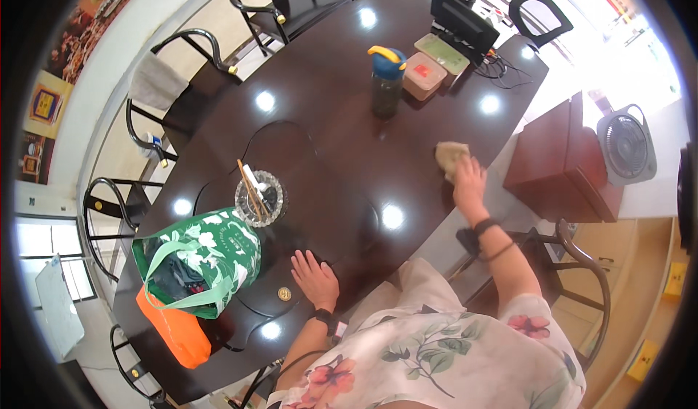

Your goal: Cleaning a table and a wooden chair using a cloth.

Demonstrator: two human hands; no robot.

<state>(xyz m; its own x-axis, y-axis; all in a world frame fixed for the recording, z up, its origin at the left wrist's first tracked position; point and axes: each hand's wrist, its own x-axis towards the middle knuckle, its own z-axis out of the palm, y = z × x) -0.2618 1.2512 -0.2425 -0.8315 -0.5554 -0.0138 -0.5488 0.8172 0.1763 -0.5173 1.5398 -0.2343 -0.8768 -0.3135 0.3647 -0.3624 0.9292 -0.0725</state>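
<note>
A bunched tan cloth [451,159] lies on the dark brown table [342,169] near its right edge. My right hand [470,182] grips it from the near side, the fingers over its edge and partly hiding it. My left hand [315,278] rests flat at the table's near edge, fingers stretched out, holding nothing. Left of that hand is a small round gold-coloured disc [284,293]. Farther left stands a green floral tote bag [243,245] with dark things inside, beside an orange pouch [178,333].
A glass ashtray [273,216] holds sticks and a white piece. Beyond are a dark bottle [387,93] with a yellow handle, a lidded food box [424,76], a green-topped box [443,53] and a black screen [463,27] with cables. A fan [627,145] adjoins a red-brown cabinet [549,158]; chairs surround the table.
</note>
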